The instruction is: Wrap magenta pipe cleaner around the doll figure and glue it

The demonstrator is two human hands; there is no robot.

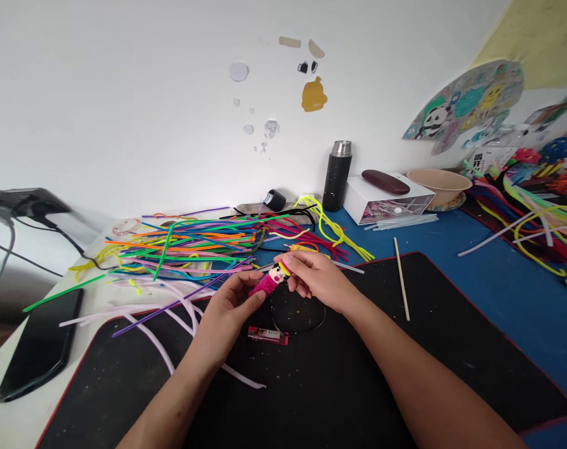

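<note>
A small pipe-cleaner doll is held tilted between my two hands above a black mat. Its body is wound in magenta, its face is white with black hair, and a yellow band tops the head. My left hand grips the magenta body, thumb on the near side. At the head end, my right hand pinches the yellow band. Under the hands lie a red lighter and a thin dark loop of cord on the mat.
Many coloured pipe cleaners lie behind my hands. A phone is at the left, a wooden stick at the right. At the back stand a black thermos, a white box and a beige bowl.
</note>
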